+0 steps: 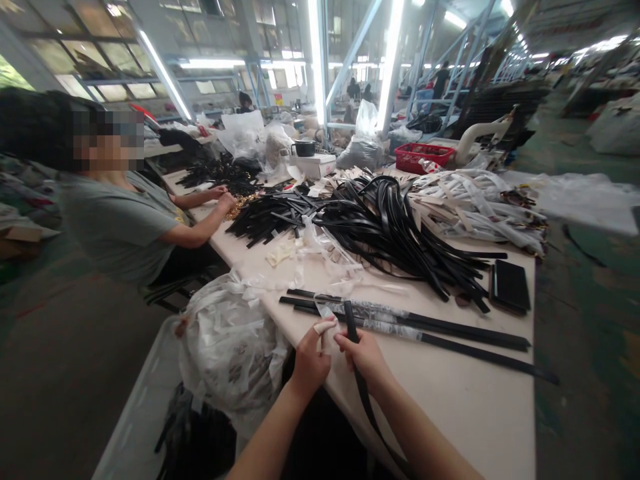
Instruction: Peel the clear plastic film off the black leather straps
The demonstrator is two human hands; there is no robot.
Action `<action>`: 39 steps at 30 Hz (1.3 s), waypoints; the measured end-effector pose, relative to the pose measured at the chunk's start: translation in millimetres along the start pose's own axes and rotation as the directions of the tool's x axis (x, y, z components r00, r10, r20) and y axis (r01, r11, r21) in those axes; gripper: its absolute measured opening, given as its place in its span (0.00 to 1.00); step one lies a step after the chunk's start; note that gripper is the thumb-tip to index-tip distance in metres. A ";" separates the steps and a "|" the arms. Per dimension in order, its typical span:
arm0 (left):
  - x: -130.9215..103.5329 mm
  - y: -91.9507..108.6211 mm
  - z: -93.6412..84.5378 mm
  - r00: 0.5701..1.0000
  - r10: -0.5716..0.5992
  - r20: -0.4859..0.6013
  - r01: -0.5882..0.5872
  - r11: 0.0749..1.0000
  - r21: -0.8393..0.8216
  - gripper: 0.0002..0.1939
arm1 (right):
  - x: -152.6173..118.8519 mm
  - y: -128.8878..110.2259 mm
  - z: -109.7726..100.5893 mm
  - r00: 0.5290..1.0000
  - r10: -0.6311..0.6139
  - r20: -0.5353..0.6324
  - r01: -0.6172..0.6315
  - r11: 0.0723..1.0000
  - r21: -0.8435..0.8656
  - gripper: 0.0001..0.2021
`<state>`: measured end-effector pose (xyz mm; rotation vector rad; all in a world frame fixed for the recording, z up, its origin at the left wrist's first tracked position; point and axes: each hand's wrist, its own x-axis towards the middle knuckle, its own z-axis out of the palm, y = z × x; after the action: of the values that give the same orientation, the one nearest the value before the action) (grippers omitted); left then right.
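My right hand is closed around a black strap near its upper end; the rest of the strap hangs down past the table edge. Close beside it, my left hand pinches a piece of clear plastic film, and one of its fingers has a pale covering. The film lies against the held strap's side; whether it is stuck to it I cannot tell. Just beyond both hands, several black straps lie side by side on the table, partly wrapped in clear film.
A large heap of black straps covers the table's middle, with pale wrapped straps behind. A black flat case lies at the right edge. A co-worker sits at left. A plastic-filled bag stands by the near edge.
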<state>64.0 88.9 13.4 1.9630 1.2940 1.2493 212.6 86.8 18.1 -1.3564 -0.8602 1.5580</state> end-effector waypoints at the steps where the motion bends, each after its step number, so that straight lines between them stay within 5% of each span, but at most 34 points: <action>1: -0.4 5.1 2.0 0.996 -0.071 -0.057 0.069 0.997 -0.033 0.14 | -2.3 1.0 -1.1 1.000 -0.011 -0.023 0.010 1.000 -0.006 0.18; 3: -3.1 13.7 5.7 0.947 -0.254 -0.196 0.237 0.966 -0.109 0.11 | -7.2 2.4 -4.8 0.997 -0.037 -0.067 0.036 0.999 -0.024 0.17; 5: -7.7 19.4 9.5 0.859 -0.475 -0.194 0.429 0.872 -0.236 0.13 | -12.8 3.4 -9.4 0.994 -0.062 -0.090 0.058 0.997 -0.050 0.16; 7: -11.3 22.1 14.1 0.776 -0.630 0.024 0.593 0.716 -0.369 0.18 | -18.8 4.6 -13.5 0.994 -0.076 -0.081 0.070 0.995 -0.074 0.16; 10: -10.4 23.0 22.3 0.706 -0.657 0.266 0.694 0.565 -0.447 0.20 | -27.1 6.3 -17.0 0.995 -0.078 -0.060 0.072 0.993 -0.098 0.15; 21: -0.8 17.6 35.7 0.615 -0.747 0.253 0.662 0.314 -0.681 0.20 | -39.7 12.8 -27.4 0.996 -0.070 -0.055 0.068 0.997 -0.042 0.20; 29: 1.7 11.5 32.7 0.575 -0.780 0.247 0.621 0.219 -0.753 0.20 | -82.6 31.1 -24.8 0.989 -0.091 0.118 0.098 0.994 -0.053 0.23; 39: -2.1 10.6 35.6 0.600 -0.755 0.264 0.617 0.226 -0.754 0.19 | -79.4 33.9 -28.2 0.962 0.009 0.271 0.037 0.986 -0.164 0.23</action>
<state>99.8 85.6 3.9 0.4748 1.1333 1.1630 236.6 -0.6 12.9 -1.2651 -1.1895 1.7173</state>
